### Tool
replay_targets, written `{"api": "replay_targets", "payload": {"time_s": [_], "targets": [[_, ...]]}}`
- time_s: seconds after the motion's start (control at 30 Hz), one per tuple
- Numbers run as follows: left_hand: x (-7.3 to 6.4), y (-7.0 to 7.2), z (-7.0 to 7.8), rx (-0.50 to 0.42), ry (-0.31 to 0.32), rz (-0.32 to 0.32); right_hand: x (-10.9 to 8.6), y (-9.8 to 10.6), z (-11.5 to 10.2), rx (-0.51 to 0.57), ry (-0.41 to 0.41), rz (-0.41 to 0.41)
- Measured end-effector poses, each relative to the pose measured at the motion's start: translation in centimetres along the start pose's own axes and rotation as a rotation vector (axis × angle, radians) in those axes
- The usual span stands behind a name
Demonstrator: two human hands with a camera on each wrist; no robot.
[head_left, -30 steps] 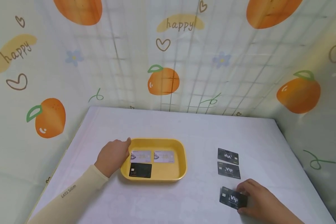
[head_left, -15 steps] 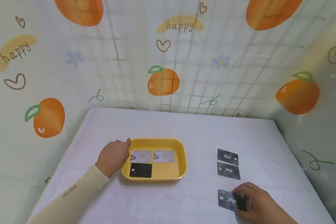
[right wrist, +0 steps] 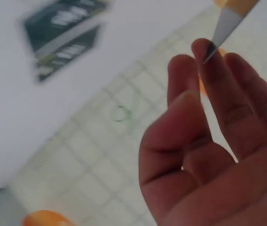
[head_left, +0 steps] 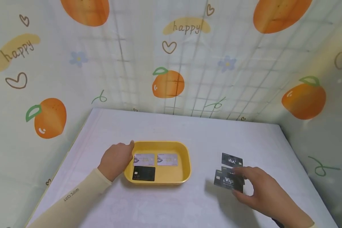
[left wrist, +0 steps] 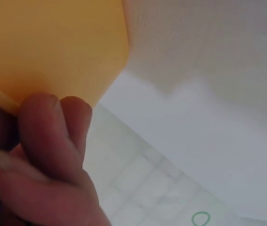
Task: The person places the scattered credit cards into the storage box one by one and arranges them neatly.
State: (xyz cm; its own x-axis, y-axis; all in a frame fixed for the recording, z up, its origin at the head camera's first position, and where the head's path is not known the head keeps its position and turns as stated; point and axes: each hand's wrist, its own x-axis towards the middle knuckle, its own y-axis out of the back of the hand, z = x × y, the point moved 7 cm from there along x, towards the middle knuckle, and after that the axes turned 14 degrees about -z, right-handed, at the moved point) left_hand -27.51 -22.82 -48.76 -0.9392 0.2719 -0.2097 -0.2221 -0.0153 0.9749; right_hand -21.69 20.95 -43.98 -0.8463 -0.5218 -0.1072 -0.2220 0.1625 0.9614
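My left hand [head_left: 116, 161] grips the left rim of the yellow tray [head_left: 186, 148]; in the left wrist view its curled fingers [left wrist: 46, 134] touch the tray's outer wall [left wrist: 63, 42]. Two pale cards [head_left: 143, 160] lie side by side along the tray's back, with a black VIP card [head_left: 144, 173] in front of the left one. Raised over the table, another black VIP card [head_left: 225, 180] is pinched by my right hand [head_left: 263, 186] between thumb and fingers. Behind it lie two more such cards: the far one [head_left: 231, 159] shows, the nearer is mostly covered.
A white cloth [head_left: 171, 207] covers the table. Behind and beside it hang pale curtains with orange prints [head_left: 168, 84], close to the table's back edge [head_left: 199, 117]. Bare cloth separates the tray from the cards on the right.
My right hand has lifted its card off the table and carried it away from me, over the nearer of the two lying cards. My left hand stays on the tray.
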Motion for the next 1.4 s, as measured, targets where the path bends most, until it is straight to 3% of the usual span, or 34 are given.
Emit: {"api": "replay_targets", "payload": {"time_s": [0.17, 0.3, 0.5, 0.77, 1.03, 1.4], "targets": [[0.0, -0.4, -0.5, 0.016, -0.001, 0.042, 3.7, 2.3, -3.3, -0.064, 0.125, 0.089], [0.1, -0.6, -0.5, 0.021, -0.006, 0.066, 6.7, 2.8, -6.2, -0.092, 0.210, 0.071], [0.3, -0.7, -0.1, 0.051, -0.016, 0.102, 10.9, 1.7, -10.1, -0.178, 0.288, -0.034], [0.2, -0.8, -0.6, 0.072, 0.015, 0.081, 15.5, -0.8, -14.1, -0.277, 0.361, -0.225], [-0.1, -0.4, -1.0, 0.066, 0.012, 0.097, 18.0, -3.2, -15.2, -0.281, 0.369, -0.341], [-0.2, -0.5, -1.2, 0.068, 0.011, 0.087, 19.1, -5.1, -15.7, -0.293, 0.407, -0.417]]}}
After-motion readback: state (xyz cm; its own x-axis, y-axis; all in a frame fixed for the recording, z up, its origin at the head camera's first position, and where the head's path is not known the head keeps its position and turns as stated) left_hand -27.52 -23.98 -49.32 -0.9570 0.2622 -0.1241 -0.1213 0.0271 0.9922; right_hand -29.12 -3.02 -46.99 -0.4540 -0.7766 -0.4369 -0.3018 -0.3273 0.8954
